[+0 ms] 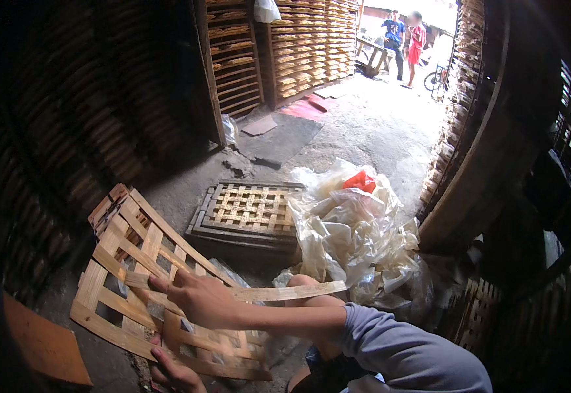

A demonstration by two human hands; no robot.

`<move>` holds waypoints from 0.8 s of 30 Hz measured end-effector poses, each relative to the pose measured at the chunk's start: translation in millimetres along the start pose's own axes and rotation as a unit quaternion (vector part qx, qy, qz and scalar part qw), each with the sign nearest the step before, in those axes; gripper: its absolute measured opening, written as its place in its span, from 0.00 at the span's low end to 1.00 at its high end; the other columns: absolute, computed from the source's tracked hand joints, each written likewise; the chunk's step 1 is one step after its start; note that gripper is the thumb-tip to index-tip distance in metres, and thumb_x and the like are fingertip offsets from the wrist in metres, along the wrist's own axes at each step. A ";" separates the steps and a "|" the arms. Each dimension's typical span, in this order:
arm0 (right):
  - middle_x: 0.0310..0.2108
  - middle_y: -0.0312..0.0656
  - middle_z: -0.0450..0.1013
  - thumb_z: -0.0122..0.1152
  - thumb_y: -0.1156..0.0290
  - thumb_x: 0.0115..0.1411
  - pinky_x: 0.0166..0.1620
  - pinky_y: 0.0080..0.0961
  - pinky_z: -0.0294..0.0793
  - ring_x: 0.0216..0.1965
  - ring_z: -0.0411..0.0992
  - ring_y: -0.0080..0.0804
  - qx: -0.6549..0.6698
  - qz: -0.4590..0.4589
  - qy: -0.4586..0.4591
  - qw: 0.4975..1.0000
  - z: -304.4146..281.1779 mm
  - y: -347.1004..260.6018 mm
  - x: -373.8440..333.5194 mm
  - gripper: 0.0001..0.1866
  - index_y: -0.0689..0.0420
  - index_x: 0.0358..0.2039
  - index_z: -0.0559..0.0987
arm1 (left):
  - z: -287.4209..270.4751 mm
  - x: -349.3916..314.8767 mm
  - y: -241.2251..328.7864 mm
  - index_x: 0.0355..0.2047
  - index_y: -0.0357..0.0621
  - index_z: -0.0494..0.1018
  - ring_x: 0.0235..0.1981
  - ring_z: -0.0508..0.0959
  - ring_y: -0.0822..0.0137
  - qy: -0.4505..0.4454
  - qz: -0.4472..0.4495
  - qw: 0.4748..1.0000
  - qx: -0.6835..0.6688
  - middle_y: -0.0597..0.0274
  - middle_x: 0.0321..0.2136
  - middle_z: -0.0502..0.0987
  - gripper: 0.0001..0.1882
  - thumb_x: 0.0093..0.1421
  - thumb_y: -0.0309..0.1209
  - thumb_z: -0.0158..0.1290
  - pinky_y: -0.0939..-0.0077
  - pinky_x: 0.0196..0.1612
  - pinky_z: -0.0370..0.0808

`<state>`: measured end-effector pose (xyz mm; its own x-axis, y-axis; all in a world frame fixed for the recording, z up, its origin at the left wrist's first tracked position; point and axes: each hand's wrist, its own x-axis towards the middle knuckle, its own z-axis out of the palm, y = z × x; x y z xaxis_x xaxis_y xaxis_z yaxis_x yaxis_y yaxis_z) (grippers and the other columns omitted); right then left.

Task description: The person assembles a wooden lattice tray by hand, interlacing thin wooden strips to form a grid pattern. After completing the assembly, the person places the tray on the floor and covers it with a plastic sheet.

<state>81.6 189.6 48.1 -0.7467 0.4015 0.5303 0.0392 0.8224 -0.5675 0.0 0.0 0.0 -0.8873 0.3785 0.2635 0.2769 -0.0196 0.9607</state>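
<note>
A woven lattice panel of flat, pale bamboo strips [118, 304] is tilted in front of me at the lower left. My left hand [175, 372] grips its lower edge, thumb on top and the other fingers partly hidden. Over the middle of the weave, my right hand [200, 298] is closed on a bamboo strip [292, 292], whose loose end sticks out to the right above my forearm and knee. How far that strip runs into the weave is hidden by the fingers.
A stack of framed lattice panels [246, 208] lies ahead on the floor, beside a heap of clear plastic sheeting [357, 229] with a red piece [361, 181]. Loaded racks [312, 49] line the back left. Two people [405, 42] are outside the bright doorway. An orange-brown board [46, 340] lies at lower left.
</note>
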 end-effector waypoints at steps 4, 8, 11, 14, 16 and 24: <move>0.36 0.51 0.69 0.52 0.72 0.64 0.35 0.39 0.73 0.32 0.74 0.46 0.011 0.025 -0.009 1.000 -4.9 -5.5 -11.3 0.29 0.45 0.67 0.67 | 2.2 1.9 -26.9 0.51 0.26 0.71 0.54 0.73 0.53 0.051 0.000 0.998 -0.044 0.41 0.51 0.73 0.32 0.69 0.50 0.44 0.56 0.59 0.68; 0.36 0.51 0.69 0.54 0.71 0.63 0.35 0.41 0.73 0.33 0.74 0.47 -0.015 0.023 -0.020 0.999 -10.4 5.8 -3.2 0.31 0.44 0.68 0.65 | 16.4 0.6 -14.7 0.51 0.25 0.71 0.53 0.73 0.52 0.010 0.022 0.997 -0.073 0.41 0.51 0.73 0.32 0.69 0.50 0.44 0.56 0.59 0.68; 0.37 0.50 0.69 0.54 0.70 0.63 0.35 0.41 0.73 0.33 0.74 0.47 -0.005 0.044 -0.045 0.998 -9.5 1.8 -6.1 0.31 0.43 0.68 0.64 | 12.0 2.3 -26.4 0.51 0.25 0.71 0.54 0.73 0.51 0.023 -0.004 0.997 -0.072 0.41 0.52 0.72 0.32 0.69 0.50 0.45 0.56 0.60 0.68; 0.37 0.51 0.69 0.54 0.70 0.64 0.34 0.42 0.73 0.34 0.74 0.48 0.013 0.027 -0.070 0.997 -5.4 -2.0 -8.9 0.31 0.42 0.68 0.65 | 14.9 5.9 -26.9 0.52 0.24 0.70 0.54 0.72 0.51 0.045 -0.005 0.993 -0.110 0.40 0.52 0.72 0.33 0.68 0.51 0.46 0.55 0.60 0.68; 0.35 0.50 0.69 0.52 0.69 0.66 0.33 0.40 0.73 0.31 0.74 0.46 -0.007 0.028 -0.033 0.999 -5.2 8.1 -5.8 0.29 0.42 0.68 0.65 | 12.9 5.3 -27.0 0.52 0.24 0.70 0.54 0.72 0.51 0.031 0.002 0.992 -0.119 0.39 0.52 0.72 0.33 0.68 0.50 0.46 0.54 0.60 0.68; 0.37 0.51 0.69 0.51 0.69 0.66 0.34 0.40 0.74 0.31 0.74 0.49 0.010 0.045 -0.024 0.999 -0.3 13.5 -7.3 0.30 0.39 0.68 0.65 | 14.2 -5.0 2.9 0.51 0.23 0.70 0.52 0.74 0.50 0.001 0.029 0.999 -0.027 0.38 0.51 0.73 0.33 0.68 0.50 0.45 0.54 0.58 0.69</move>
<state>87.8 197.9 36.7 -0.7718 0.4537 0.4456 0.0945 0.7748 -0.6251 10.5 11.2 0.2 -0.8714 0.3730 0.3187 0.3076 -0.0907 0.9472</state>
